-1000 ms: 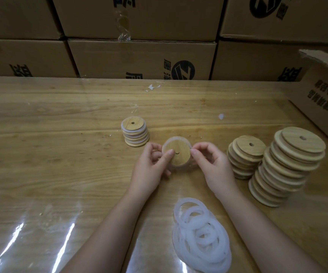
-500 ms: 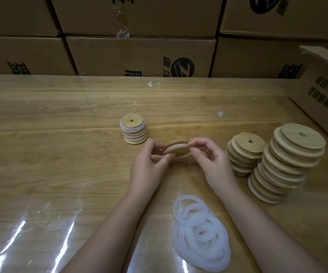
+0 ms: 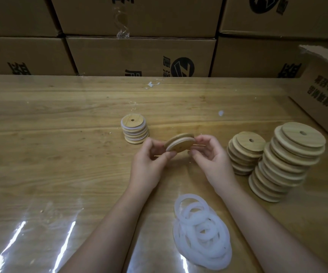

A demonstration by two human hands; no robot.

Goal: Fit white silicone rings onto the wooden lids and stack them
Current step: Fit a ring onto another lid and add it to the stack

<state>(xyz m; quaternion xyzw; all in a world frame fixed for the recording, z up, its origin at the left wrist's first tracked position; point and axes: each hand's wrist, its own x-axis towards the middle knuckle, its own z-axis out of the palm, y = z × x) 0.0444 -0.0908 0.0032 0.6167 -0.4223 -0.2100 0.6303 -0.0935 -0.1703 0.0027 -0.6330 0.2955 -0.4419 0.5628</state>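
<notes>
A round wooden lid with a white silicone ring around its edge is held tilted above the table, between both hands. My left hand pinches its left edge with thumb and fingers. My right hand pinches its right edge. Behind and to the left stands a short stack of ringed lids. Two stacks of bare wooden lids stand at the right, a low one and a taller leaning one. A heap of loose white rings lies near me.
The wooden table is covered with a glossy clear film. Stacked cardboard boxes line its far edge. One more cardboard box sits on the table at the far right, behind the lid stacks.
The lid has turned from facing me to nearly edge-on, tilted, with the white ring now around its rim. Both hands kept hold of it and stayed in the same place.
</notes>
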